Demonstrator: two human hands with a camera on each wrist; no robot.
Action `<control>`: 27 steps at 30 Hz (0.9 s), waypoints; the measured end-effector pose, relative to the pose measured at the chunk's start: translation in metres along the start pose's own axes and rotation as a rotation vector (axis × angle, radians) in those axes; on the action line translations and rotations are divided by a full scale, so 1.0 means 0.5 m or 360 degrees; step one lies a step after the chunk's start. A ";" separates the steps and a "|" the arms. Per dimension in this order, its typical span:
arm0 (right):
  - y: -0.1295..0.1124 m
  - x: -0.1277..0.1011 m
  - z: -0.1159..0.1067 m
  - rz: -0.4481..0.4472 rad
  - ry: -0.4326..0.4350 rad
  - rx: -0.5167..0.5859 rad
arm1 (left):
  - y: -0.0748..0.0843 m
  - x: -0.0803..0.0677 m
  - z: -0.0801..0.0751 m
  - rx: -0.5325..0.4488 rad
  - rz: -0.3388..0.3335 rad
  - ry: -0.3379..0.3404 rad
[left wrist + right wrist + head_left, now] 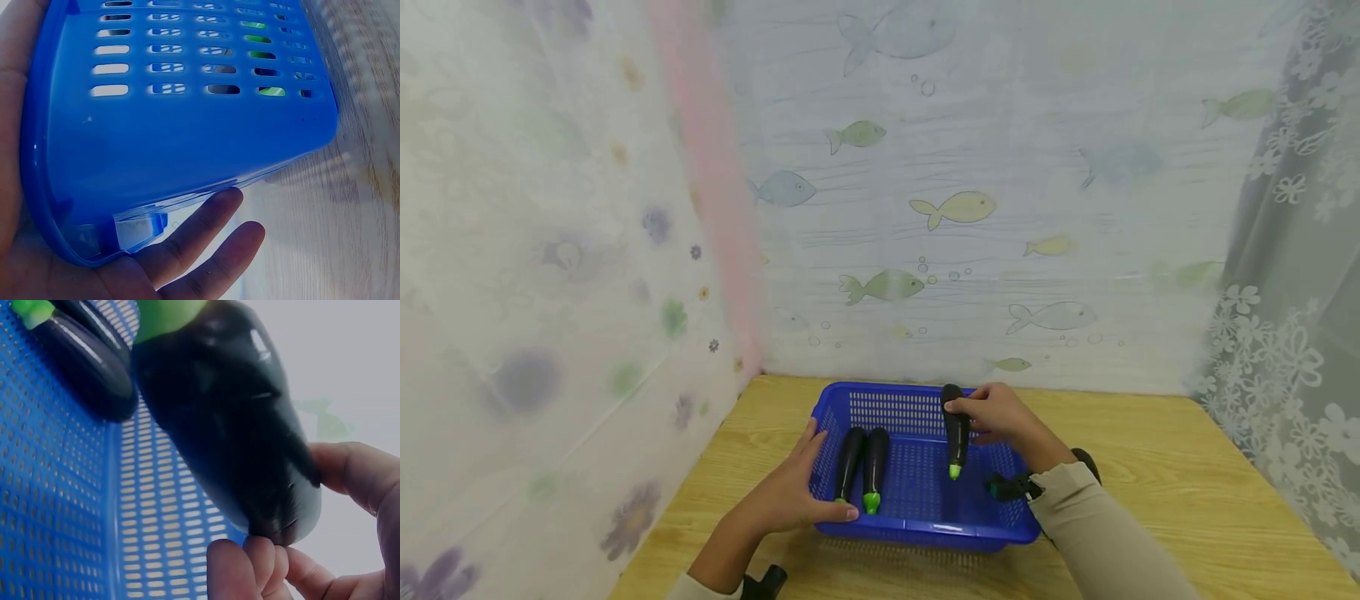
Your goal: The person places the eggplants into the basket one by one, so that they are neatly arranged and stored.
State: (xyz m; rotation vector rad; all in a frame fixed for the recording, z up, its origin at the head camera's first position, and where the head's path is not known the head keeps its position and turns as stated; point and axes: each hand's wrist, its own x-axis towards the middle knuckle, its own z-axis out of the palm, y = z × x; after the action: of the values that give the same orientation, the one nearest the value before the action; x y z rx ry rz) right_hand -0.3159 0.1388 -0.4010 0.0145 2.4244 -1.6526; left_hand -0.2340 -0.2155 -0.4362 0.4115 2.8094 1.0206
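A blue plastic basket (917,527) with slotted walls stands on the table. My left hand (790,487) holds its near left corner, thumb along the front rim and fingers at the left side; the left wrist view shows two fingers (212,247) around the corner. Between thumb and fingers, my right hand (1000,415) pinches the dark rounded end of an eggplant (957,433) over the basket's right part. Its green stem end points down toward me. Two more glossy eggplants, one (850,462) beside the other (876,467), lie side by side in the basket's left part.
The wood-grain table (1157,467) extends to both sides of the basket. Behind it hangs a pale fish-print curtain (970,283), with a flowered curtain (565,333) at left and a grey lace one (1292,367) at right. A black strap (1015,486) circles the right wrist.
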 end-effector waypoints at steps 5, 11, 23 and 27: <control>0.003 0.015 0.015 0.0046 0.0014 0.0005 | -0.001 -0.001 -0.001 -0.0004 -0.0004 -0.0003; 0.004 0.022 0.040 0.0055 -0.0037 -0.0015 | -0.001 -0.001 -0.001 -0.0002 -0.0005 -0.0009; 0.000 0.031 0.080 0.0104 -0.0018 -0.0041 | -0.001 -0.001 -0.001 -0.0013 0.0001 -0.0006; 0.002 0.034 0.086 0.0132 -0.0009 -0.0039 | -0.002 0.000 -0.001 -0.0011 -0.0003 -0.0007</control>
State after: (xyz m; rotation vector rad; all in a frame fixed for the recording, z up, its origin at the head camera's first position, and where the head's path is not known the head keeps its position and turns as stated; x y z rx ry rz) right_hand -0.3251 0.0975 -0.4199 0.1056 2.4053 -1.5857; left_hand -0.2341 -0.2167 -0.4363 0.4094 2.8010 1.0275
